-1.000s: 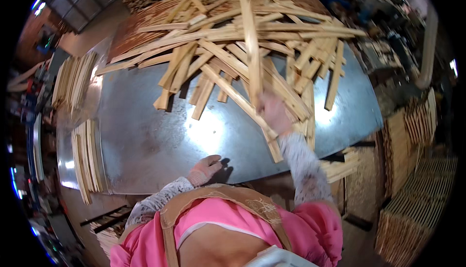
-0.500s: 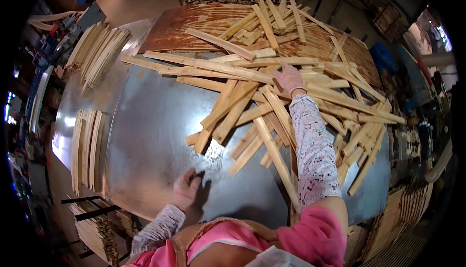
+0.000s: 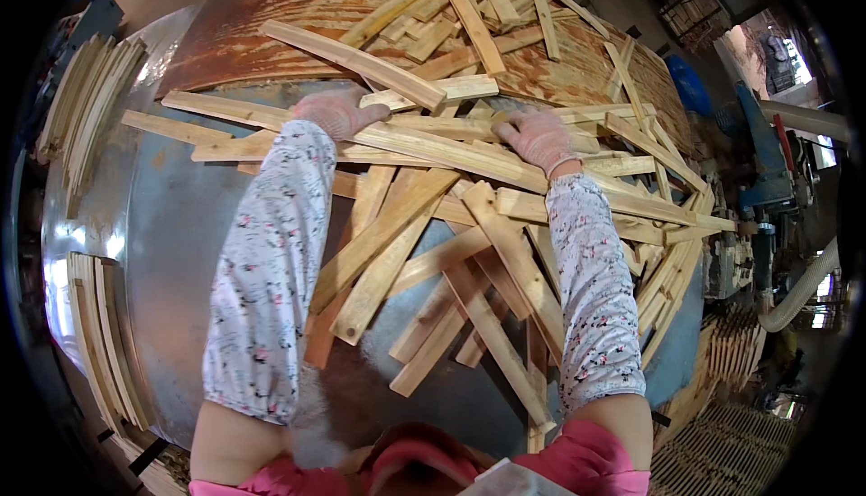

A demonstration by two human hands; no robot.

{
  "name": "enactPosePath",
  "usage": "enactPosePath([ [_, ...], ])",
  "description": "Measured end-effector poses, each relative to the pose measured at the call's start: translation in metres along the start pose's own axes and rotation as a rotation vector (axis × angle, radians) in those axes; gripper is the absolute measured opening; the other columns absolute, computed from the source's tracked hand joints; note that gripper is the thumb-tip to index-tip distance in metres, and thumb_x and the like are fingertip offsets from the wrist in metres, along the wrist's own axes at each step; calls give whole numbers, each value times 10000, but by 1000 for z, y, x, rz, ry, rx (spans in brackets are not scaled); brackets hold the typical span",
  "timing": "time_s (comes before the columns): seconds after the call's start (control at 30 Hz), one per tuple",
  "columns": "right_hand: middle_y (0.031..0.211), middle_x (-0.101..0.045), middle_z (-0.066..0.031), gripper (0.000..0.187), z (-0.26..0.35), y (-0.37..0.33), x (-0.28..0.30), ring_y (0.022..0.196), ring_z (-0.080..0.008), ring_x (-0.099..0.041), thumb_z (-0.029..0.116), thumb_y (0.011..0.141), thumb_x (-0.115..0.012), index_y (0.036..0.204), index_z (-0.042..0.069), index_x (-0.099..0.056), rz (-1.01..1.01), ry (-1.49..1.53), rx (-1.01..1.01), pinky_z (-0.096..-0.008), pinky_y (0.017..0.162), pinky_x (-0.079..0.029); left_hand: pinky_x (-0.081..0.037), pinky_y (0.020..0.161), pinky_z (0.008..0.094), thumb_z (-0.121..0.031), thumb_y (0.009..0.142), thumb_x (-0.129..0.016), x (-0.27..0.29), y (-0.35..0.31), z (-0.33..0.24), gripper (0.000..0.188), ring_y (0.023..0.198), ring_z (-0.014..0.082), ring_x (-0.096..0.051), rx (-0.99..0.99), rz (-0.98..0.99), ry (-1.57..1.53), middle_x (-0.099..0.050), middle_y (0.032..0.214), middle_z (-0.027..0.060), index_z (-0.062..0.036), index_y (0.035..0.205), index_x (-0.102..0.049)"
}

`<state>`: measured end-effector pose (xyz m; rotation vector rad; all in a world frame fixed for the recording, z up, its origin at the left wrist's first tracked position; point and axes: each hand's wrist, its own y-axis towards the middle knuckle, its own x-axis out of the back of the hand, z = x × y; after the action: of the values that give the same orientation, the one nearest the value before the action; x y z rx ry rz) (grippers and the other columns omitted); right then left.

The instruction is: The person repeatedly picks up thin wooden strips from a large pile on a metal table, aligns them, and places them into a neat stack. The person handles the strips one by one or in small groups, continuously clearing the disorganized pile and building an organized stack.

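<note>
A loose pile of pale wooden strips (image 3: 388, 207) crosses the metal tabletop. At the pile's left side, my left hand (image 3: 330, 114), in a pinkish knit glove, closes over a long strip (image 3: 442, 149). Its thumb points right along the wood; the fingertips are hidden. My right hand (image 3: 541, 139), gloved alike, bends its fingers around a strip (image 3: 460, 126) near the pile's middle. Part of that grip is hidden by the hand itself. Just beyond my left hand, another strip (image 3: 356, 61) lies aslant over a shorter one (image 3: 433, 92).
The metal tabletop (image 3: 180, 216) carries neat stacks of strips at the left, one far (image 3: 88, 104) and one near (image 3: 97, 325). Behind the pile lies a worn reddish-brown board (image 3: 244, 32) with more strips on it. Machinery (image 3: 767, 171) and a pale hose (image 3: 798, 293) stand at the right.
My left hand has gone from low over the bare metal up to the pile's left side and closed on a strip. My right hand stays among the strips. The whole view has shifted.
</note>
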<state>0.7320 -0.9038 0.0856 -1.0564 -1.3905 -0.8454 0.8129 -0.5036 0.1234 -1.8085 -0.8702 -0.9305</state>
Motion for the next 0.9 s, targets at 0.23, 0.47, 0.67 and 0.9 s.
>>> enactPosePath([
  [0.23, 1073, -743, -152, 580, 85, -120, 48, 1072, -373, -678, 697, 943, -577, 1086, 190, -821, 103, 31, -143, -490, 928, -542, -575, 915, 500, -846, 941, -468, -42, -139, -8, 894, 1002, 341, -749, -168, 328, -21, -778, 1035, 187, -119, 1403, -707],
  [0.47, 1187, -785, -168, 581, 91, -106, 36, 1081, -379, -745, 640, 961, -586, 1113, 124, -806, 116, 611, -358, -496, 953, -572, -525, 1102, 467, -716, 955, -594, -137, -271, 37, 828, 1246, 381, -680, -424, 309, -105, -720, 1334, 205, -83, 1486, -645],
  [0.67, 1341, -666, -360, 1056, 87, 78, 2, 1252, -487, -664, 648, 831, -772, 1585, 20, -384, -184, 599, -776, -520, 1096, -521, -467, 1156, 476, -474, 958, -704, -106, -226, 23, 677, 1336, 385, -614, 37, -227, -389, -678, 1392, 222, -31, 1464, -628],
  [0.9, 1300, -693, -299, 834, 142, 129, 0, 1209, -423, -703, 413, 880, -742, 1505, -26, -406, -243, 709, -1148, -497, 1093, -527, -453, 1197, 459, -419, 824, -807, -88, -102, 3, 1062, 1452, 414, -523, 396, -429, -547, -484, 1596, 244, -65, 1687, -301],
])
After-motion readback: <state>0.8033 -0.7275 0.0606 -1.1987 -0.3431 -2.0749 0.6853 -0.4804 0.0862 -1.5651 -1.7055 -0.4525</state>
